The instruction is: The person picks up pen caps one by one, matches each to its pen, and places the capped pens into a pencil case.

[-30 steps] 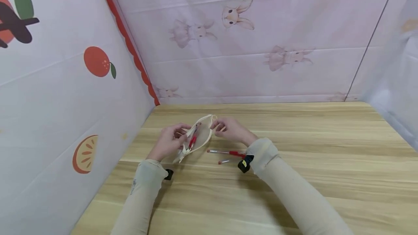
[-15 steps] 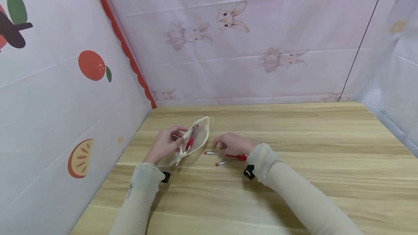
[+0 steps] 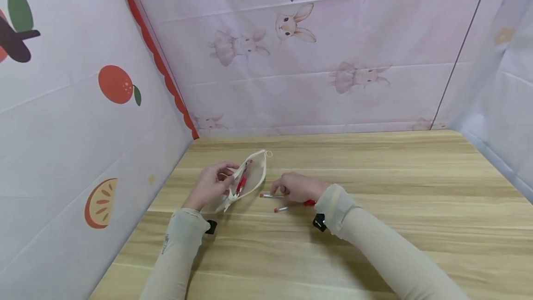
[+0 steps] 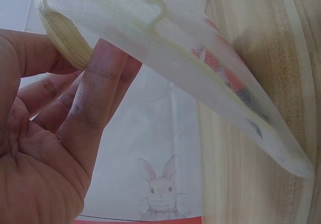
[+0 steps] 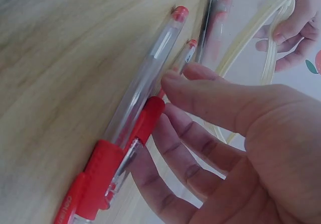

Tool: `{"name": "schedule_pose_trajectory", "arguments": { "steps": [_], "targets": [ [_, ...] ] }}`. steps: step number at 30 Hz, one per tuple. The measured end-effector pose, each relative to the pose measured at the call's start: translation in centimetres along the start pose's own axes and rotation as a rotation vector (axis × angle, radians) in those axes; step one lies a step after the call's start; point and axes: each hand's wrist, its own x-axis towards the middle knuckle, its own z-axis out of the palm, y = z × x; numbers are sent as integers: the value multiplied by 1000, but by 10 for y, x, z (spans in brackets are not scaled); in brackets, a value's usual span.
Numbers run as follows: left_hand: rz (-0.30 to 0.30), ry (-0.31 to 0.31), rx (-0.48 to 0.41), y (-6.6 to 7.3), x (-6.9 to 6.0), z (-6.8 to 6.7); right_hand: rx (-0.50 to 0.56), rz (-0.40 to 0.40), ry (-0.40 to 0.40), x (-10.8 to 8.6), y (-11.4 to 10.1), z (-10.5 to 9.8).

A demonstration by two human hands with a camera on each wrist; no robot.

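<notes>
My left hand (image 3: pixel 210 186) pinches the near edge of a translucent zip pouch (image 3: pixel 257 172) with cream trim, its mouth spread wide. Inside lie several red pens (image 3: pixel 241 184). In the left wrist view, my fingers (image 4: pixel 98 83) hold the pouch's rim while its body slopes down to the table. My right hand (image 3: pixel 297 188) is low over two clear, red-ended pens on the table. Its thumb and forefinger pinch the farther pen (image 5: pixel 184 58), as the right wrist view shows. The nearer pen (image 5: pixel 150 66) lies beside it, untouched by the fingertips.
The wood-grain table (image 3: pixel 374 244) meets a rabbit-print cloth backdrop (image 3: pixel 312 96) at the back. A fruit-print cloth (image 3: pixel 54 152) stands along the left. A black wrist camera (image 3: pixel 319 222) sits below the right wrist.
My right hand has left the pouch's far rim and come down nearer to the loose pens, where it now pinches one. My left hand keeps its hold on the pouch.
</notes>
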Motion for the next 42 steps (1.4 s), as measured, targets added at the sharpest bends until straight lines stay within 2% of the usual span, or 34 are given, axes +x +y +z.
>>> {"name": "schedule_pose_trajectory", "arguments": {
  "steps": [8, 16, 22, 34, 42],
  "targets": [
    [9, -14, 2, -2, 1, 0, -38, 6, 24, -2, 0, 2],
    [15, -33, -7, -4, 1, -1, -39, 21, 12, 0, 1, 3],
    [24, -31, -1, -6, 2, -1, -39, 58, 23, 0, 4, 5],
    [37, -27, 2, -6, 1, -1, -15, 136, 52, -2, 6, 3],
    [43, -22, 10, -4, 0, -1, 62, 182, 62, -5, 7, -3]
  ]
}}
